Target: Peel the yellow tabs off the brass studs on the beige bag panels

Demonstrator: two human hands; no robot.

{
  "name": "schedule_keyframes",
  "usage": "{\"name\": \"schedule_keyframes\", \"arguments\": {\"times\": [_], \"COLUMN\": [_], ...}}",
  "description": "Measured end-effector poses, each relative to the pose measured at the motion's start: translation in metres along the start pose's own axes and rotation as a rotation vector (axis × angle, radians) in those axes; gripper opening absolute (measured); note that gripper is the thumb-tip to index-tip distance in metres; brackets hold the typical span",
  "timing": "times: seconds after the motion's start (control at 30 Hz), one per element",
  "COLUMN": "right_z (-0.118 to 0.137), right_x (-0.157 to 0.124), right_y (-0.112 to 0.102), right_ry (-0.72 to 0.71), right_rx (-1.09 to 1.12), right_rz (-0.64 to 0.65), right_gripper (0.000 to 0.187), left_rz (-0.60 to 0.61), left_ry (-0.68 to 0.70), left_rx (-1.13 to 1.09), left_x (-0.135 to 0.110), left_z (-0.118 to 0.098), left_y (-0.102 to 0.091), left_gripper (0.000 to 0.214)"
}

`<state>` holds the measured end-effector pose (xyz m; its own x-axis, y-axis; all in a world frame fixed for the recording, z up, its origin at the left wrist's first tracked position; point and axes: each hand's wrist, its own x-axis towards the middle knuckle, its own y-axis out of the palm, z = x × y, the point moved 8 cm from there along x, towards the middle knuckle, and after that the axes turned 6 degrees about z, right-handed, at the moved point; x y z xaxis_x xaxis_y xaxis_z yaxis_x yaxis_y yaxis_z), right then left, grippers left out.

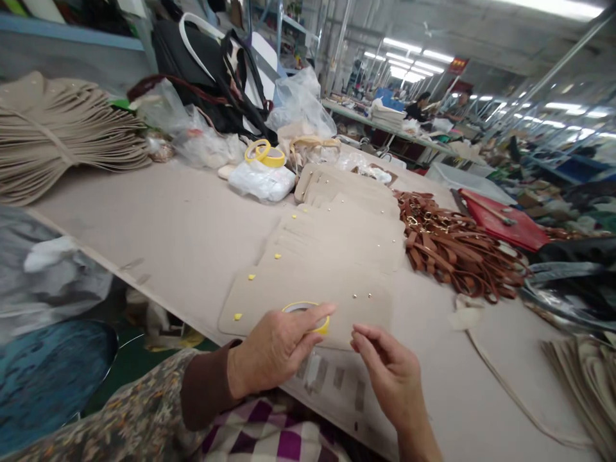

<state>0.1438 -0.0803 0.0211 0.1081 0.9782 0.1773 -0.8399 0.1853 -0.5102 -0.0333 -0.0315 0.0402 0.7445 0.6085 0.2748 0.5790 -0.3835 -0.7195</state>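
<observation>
Left hand grips the tape roll, partly hiding it; right hand pinches shut, contents indiscernible. Under the roll, the beige panel lies lengthwise left-to-right.

Beige panels, near middle: matt, smooth, leather-like. 2 studs on the nearest panel: shiny metal. Yellow tape roll, near: smooth; paper or plastic, can't tell from where I stand. Tabletop: matt, smooth. Brown straps, right: leather-like, low sheen. Clear bag, far: thin plastic, glossy, crinkled. Red sheet, far right: smooth, slight gloss. Sleeve, near left: printed cloth, matt. Checked garment, near: cloth, matt.
</observation>
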Motion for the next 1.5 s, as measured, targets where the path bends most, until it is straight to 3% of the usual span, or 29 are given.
{"name": "schedule_keyframes", "arguments": {"times": [0.13, 0.23, 0.43, 0.57, 0.77, 0.87, 1.0, 1.1, 1.27, 1.37, 1.5], "right_z": [0.036, 0.053, 0.056, 0.056, 0.063, 0.054, 0.014, -0.005, -0.031, -0.052, -0.064], "right_x": [-0.010, -0.013, -0.014, -0.014, -0.007, 0.007, 0.029, 0.036, 0.045, 0.049, 0.058], "right_y": [0.013, 0.023, 0.036, 0.035, 0.026, 0.017, 0.012, 0.015, -0.004, -0.010, -0.014], "right_ry": [-0.275, -0.392, -0.449, -0.488, -0.544, -0.413, 0.051, 0.256, 0.393, 0.527, 0.602], "right_rx": [-0.124, -0.193, -0.249, -0.318, -0.407, -0.315, 0.097, 0.329, 0.178, 0.238, 0.293], "right_rz": [-0.031, -0.006, 0.030, -0.086, -0.208, -0.183, -0.058, -0.012, -0.140, -0.119, -0.061], "right_gripper": [0.018, 0.023, 0.019, 0.016, 0.016, 0.012, 0.014, 0.022, 0.024, 0.032, 0.042], "left_rz": [0.004, 0.004, 0.002, -0.031, 0.019, -0.003, -0.074, -0.151, -0.215, -0.156, 0.054], "left_ry": [0.012, 0.052, 0.125, 0.154, 0.078, 0.069, 0.165, 0.209, 0.210, 0.191, 0.124], "left_rx": [0.106, 0.151, 0.223, 0.195, 0.077, 0.134, 0.224, 0.229, 0.167, 0.217, 0.388], "left_x": [-0.002, -0.006, -0.009, -0.003, 0.014, 0.025, 0.042, 0.049, 0.049, 0.048, 0.051], "left_z": [-0.007, -0.015, -0.022, -0.024, -0.015, -0.013, -0.017, -0.017, -0.018, -0.014, 0.006], "left_y": [0.004, 0.007, 0.011, 0.010, 0.013, 0.009, 0.005, 0.005, 0.004, 0.009, 0.035], "left_gripper": [0.042, 0.039, 0.037, 0.026, 0.020, 0.023, 0.023, 0.024, 0.024, 0.022, 0.015]}}
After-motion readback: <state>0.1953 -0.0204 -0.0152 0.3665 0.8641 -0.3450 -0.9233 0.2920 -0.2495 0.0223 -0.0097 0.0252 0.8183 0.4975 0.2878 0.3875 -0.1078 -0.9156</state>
